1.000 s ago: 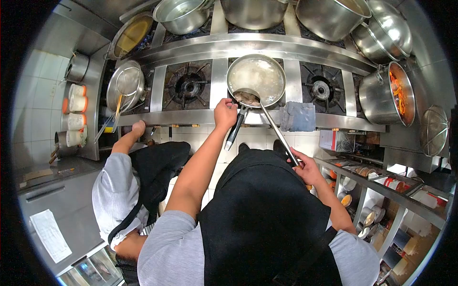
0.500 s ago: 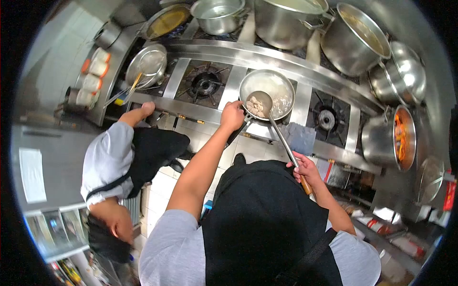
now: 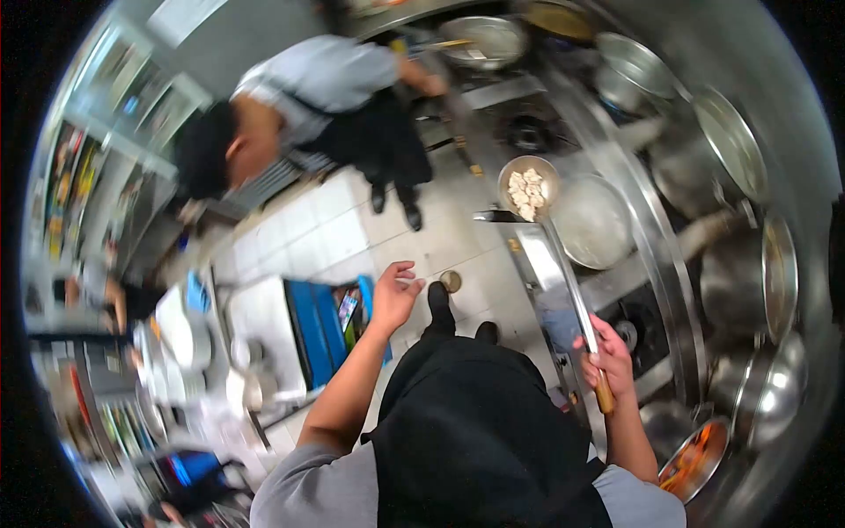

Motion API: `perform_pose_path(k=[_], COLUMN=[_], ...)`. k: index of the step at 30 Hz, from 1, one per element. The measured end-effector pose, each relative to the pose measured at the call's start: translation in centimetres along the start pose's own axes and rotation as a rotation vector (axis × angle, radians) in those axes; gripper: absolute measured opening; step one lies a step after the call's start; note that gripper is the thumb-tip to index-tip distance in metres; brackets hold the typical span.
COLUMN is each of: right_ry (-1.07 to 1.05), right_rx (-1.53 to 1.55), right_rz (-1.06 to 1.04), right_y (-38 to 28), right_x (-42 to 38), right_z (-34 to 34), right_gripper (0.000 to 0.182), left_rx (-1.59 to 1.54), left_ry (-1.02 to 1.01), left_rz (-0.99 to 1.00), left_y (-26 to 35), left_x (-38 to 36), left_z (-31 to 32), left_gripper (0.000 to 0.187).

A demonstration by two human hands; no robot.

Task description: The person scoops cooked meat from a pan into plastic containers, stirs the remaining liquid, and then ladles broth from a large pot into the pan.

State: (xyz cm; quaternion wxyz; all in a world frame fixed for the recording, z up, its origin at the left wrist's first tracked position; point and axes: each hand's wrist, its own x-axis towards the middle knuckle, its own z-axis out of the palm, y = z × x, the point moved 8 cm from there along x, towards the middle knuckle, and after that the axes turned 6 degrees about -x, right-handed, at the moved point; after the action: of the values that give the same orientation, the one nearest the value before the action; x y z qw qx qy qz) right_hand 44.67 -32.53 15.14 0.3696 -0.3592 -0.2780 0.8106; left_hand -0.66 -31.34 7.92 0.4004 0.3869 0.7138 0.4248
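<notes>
Now left hand [image 3: 396, 295] off the pan [image 3: 592, 220], open, right hand [image 3: 606, 356] gripping raised ladle [image 3: 529, 189]

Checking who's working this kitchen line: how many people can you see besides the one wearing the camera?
2, possibly more hidden in the blur. One co-worker in a grey shirt and dark apron bends at the stove, upper centre. A second person, small and blurred, stands at the far left by the shelves.

The person wears a black apron [image 3: 480, 440] over a grey short-sleeved shirt [image 3: 317, 488], the sleeves ending above the elbows. Both forearms are bare, and black shoes [image 3: 440, 304] show below the apron.
</notes>
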Motion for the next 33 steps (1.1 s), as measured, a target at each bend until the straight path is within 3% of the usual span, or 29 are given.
perform_pose_path(k=[5, 11, 16, 22, 26, 29, 33], right_ry=[-0.33, -0.672, -0.941, -1.12, -1.219, -1.274, -1.334], right_rx=[-0.051, -0.17, -0.282, -0.18, -0.195, -0.28, -0.392], right_rz=[0.242, 0.564, 0.787, 1.065, 1.064, 0.994, 0.883], right_y=[2.0, 8.2, 17.6, 32.4, 42.2, 49.3, 58.5], right_x=[2.8, 5.4, 4.0, -1.2, -4.2, -5.6, -7.1], right_z=[7.3, 21.7, 34.6, 51.2, 62.3, 69.9, 77.9], right_gripper=[0.079, 0.078, 0.077, 0.072, 0.07, 0.062, 0.066], left_rx=[-0.309, -0.485, -0.54, -0.519, -0.468, -0.439, -0.461], left_ry=[0.339, 0.753, 1.085, 1.453, 1.654, 1.76, 1.814], left_rz=[-0.144, -0.162, -0.146, -0.07, -0.025, -0.184, -0.237], left_y=[-3.9, -8.6, -14.1, -22.5, -24.8, -28.5, -34.6], left_x=[-7.9, -19.4, -32.0, -45.5, -54.1, -59.1, -62.3], left_z=[-7.8, -19.4, -28.5, -42.1, -51.3, -57.0, -63.2], left_gripper=[0.07, 0.078, 0.082, 0.082, 0.076, 0.072, 0.07])
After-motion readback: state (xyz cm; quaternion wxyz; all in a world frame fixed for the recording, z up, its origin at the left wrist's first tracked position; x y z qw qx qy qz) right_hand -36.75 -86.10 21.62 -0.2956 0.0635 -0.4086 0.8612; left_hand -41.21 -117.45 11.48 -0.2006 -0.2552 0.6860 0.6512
